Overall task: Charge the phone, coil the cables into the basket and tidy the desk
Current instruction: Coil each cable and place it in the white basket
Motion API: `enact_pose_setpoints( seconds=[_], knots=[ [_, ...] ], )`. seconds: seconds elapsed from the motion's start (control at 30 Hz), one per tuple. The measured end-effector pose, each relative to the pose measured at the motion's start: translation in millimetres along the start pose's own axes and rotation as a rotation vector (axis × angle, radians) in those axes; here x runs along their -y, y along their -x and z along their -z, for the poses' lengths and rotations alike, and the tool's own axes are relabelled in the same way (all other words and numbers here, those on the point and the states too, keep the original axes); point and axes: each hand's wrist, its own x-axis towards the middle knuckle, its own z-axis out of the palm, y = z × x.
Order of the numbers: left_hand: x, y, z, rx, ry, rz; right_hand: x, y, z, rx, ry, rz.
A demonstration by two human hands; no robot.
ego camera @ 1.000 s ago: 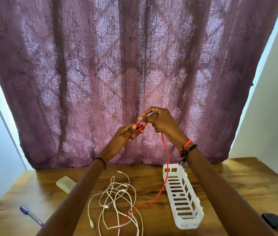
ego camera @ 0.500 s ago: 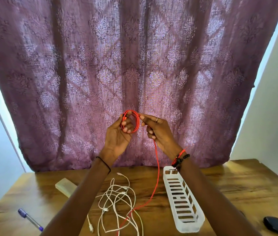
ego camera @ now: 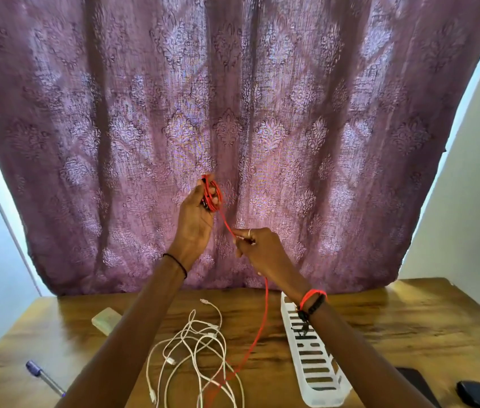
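Head cam: white basket (ego camera: 315,366) apparently holds no cables.

A wooden desk (ego camera: 409,325) carries tangled white cables (ego camera: 194,348), a white slotted basket (ego camera: 315,363), a pen (ego camera: 44,378), a pale block (ego camera: 106,319) and a black object (ego camera: 477,394)
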Motion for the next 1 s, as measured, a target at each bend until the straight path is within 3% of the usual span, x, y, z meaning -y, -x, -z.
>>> enact_pose_setpoints(
  seconds=[0.17, 0.33, 0.47, 0.57, 0.77, 0.87, 1.0],
  knots=[
    [16, 8, -3, 0.056, -0.801, -0.189, -2, -5, 1, 0.003, 0.264, 0.028],
    [24, 5, 3, 0.293, -1.250, -0.350, 20, -9, 27, 0.017, 0.346, 0.066],
    [27, 6, 11, 0.330, -1.461, -0.317, 35, -13, 54, 0.017, 0.371, 0.073],
    [29, 10, 14, 0.298, -1.341, -0.153, 36, -23, 70, -0.004, 0.363, 0.114],
    [30, 15, 7, 0.441, -0.907, 0.070, 23, -41, 87, -0.058, 0.143, 0.160],
    [31, 14, 7, 0.505, -0.627, 0.220, 17, -43, 87, -0.076, -0.062, 0.146],
    [25, 18, 7, 0.470, -0.280, 0.407, 6, -47, 78, -0.078, -0.397, 0.018]
  ],
)
